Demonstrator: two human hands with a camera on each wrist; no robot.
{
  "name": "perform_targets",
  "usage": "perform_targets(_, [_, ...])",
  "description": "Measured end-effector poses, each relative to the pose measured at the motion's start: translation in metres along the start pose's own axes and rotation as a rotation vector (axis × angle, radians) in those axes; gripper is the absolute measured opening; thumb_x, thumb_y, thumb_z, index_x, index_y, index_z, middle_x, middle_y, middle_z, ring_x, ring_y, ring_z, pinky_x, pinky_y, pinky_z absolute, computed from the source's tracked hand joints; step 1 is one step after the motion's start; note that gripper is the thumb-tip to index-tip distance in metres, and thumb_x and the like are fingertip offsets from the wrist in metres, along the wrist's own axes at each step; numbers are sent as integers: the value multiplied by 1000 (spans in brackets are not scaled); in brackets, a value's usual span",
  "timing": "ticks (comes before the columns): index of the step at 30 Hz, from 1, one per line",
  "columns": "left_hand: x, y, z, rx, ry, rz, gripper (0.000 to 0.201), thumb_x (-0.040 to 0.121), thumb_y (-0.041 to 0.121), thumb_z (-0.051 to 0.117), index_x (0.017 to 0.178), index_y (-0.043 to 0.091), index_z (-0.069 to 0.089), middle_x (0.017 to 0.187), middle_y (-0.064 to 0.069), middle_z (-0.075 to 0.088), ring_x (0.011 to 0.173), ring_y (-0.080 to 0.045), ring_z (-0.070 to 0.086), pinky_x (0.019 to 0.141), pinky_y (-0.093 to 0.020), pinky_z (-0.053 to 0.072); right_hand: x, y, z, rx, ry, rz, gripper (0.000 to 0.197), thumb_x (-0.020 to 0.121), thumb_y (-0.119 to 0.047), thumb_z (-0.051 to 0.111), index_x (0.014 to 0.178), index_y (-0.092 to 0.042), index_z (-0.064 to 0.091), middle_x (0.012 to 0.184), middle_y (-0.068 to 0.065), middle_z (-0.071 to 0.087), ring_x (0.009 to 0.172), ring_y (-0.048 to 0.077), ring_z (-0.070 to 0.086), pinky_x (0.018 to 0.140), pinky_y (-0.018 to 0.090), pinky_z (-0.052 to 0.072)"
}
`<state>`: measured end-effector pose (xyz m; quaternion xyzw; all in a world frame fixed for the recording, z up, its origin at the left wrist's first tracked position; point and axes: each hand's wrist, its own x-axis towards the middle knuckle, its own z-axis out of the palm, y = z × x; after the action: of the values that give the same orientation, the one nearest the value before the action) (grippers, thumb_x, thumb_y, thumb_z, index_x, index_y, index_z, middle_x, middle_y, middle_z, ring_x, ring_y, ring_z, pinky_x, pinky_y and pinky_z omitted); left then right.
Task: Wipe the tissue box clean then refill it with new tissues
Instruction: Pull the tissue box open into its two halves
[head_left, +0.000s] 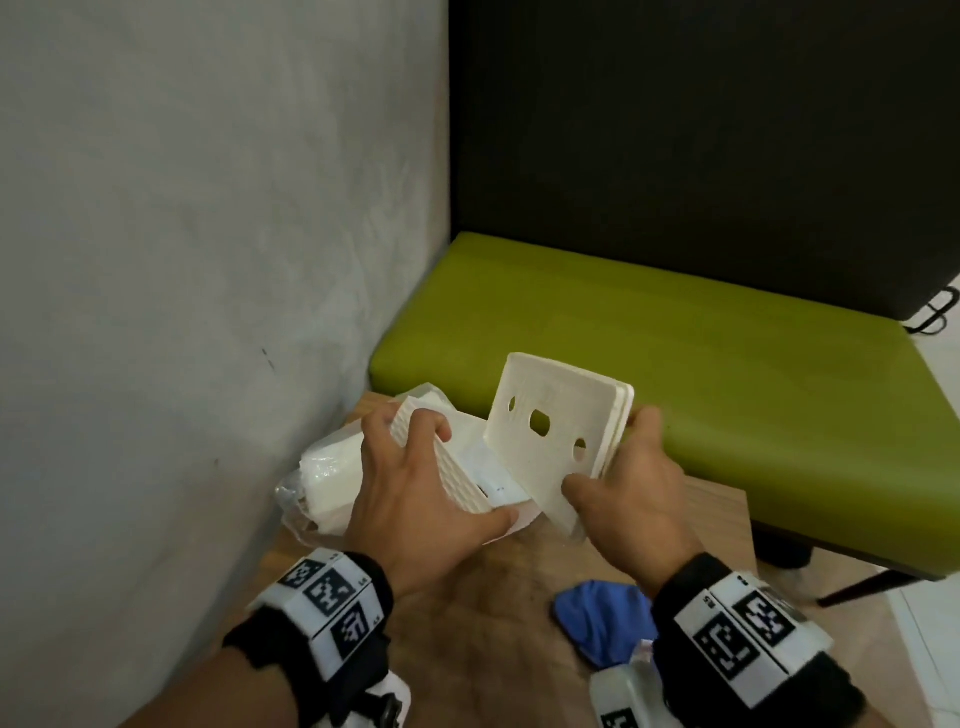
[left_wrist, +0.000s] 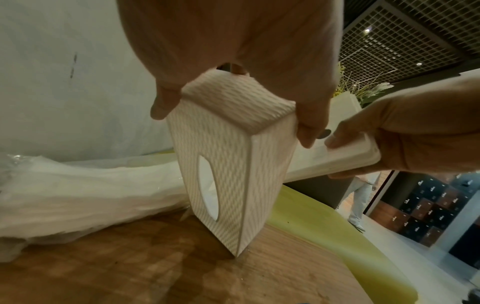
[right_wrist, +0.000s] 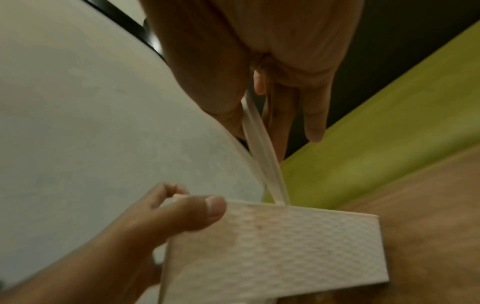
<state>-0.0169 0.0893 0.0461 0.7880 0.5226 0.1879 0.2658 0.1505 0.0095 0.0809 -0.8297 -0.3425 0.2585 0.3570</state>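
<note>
Two black wristbands carried white blocks printed with square black-and-white codes, with small lettering on them too blurred to read. Nearest the person, a crumpled blue cloth (head_left: 602, 623) lay on the wooden table (head_left: 488, 639) beside the right wrist, with a clear plastic bottle (head_left: 621, 691) at the frame's lower edge. Above the table, the left hand (head_left: 415, 493) gripped the tissue box (left_wrist: 228, 164), fingers over one end and thumb on the side; its white shell was ribbed in a woven, wavy texture with an oval slot in one face, and in the left wrist view its lower corner touched the wood. The right hand (head_left: 628, 483) pinched a flat white base panel (head_left: 550, 436), rounded at the corners and pierced by three holes, its lower edge meeting the box's open side. Behind the box lay a pack of white tissues (head_left: 332, 473) in clear, crinkled plastic wrap. Beyond the table stood a bench with a smooth lime-green seat (head_left: 675, 353) and dark backrest (head_left: 701, 145), against a mottled grey wall (head_left: 208, 234).
</note>
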Motion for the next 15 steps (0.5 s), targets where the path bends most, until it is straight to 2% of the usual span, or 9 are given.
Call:
perform_targets(2, [-2, 0, 3, 2, 14, -6, 90, 39, 77, 75, 107, 41, 28, 137, 7, 17, 124, -23, 42, 104, -44, 49, 2, 6, -9, 51, 93, -12, 45, 83, 0, 64, 108, -20, 33, 94, 3, 61, 65, 8, 56, 37, 10, 40])
perform_targets(4, [-8, 2, 7, -1, 19, -25, 90, 40, 77, 75, 106, 42, 25, 134, 6, 17, 125, -23, 40, 104, -44, 49, 1, 15, -18, 109, 197, 28, 37, 86, -2, 61, 110, -14, 37, 96, 6, 62, 64, 2, 51, 40, 11, 39])
perform_targets(5, [-12, 5, 9, 4, 15, -38, 89, 41, 78, 74, 105, 43, 22, 133, 6, 17, 126, -22, 39, 105, -43, 48, -1, 20, -21, 128, 232, 64, 34, 87, -3, 61, 112, -11, 39, 97, 7, 62, 64, 2, 50, 43, 14, 41])
perform_targets(7, [-21, 13, 14, 21, -6, -57, 88, 44, 79, 74, 103, 43, 19, 134, 4, 15, 127, -21, 37, 109, -39, 44, -4, 33, -22, 189, 291, 148, 36, 85, -3, 62, 114, -7, 40, 101, 10, 62, 69, 13, 56, 55, 29, 50])
perform_targets(9, [-28, 21, 20, 70, -31, -67, 91, 45, 82, 72, 107, 40, 21, 139, 0, 13, 128, -23, 36, 109, -37, 41, -9, 44, -19, 234, 356, 198, 42, 81, 0, 66, 112, -7, 38, 106, 14, 61, 84, 29, 63, 71, 43, 56])
perform_targets(11, [-31, 28, 25, 126, -41, -89, 95, 44, 85, 68, 113, 33, 28, 145, -4, 11, 127, -26, 36, 102, -38, 46, -13, 51, -14, 222, 395, 213, 52, 77, 2, 69, 116, -7, 36, 108, 13, 58, 97, 34, 62, 77, 38, 52])
perform_targets(12, [-33, 29, 28, 161, -46, -97, 98, 44, 86, 66, 116, 30, 31, 147, -6, 9, 127, -28, 36, 98, -39, 48, -14, 55, -12, 204, 409, 229, 62, 76, 1, 70, 125, -5, 33, 111, 14, 57, 101, 36, 62, 79, 36, 49])
perform_targets(14, [-39, 32, 33, 264, -83, -94, 104, 44, 88, 61, 122, 26, 32, 150, -9, 7, 126, -30, 37, 94, -41, 50, -16, 61, -7, 192, 441, 286, 90, 76, -1, 74, 146, -6, 17, 126, 20, 53, 112, 38, 58, 86, 38, 47])
perform_targets(15, [-42, 32, 35, 316, -116, -95, 106, 45, 88, 61, 124, 25, 32, 150, -9, 6, 124, -31, 38, 94, -41, 49, -17, 64, -6, 205, 458, 320, 100, 76, -3, 76, 150, -7, 10, 133, 21, 51, 116, 39, 56, 91, 40, 46])
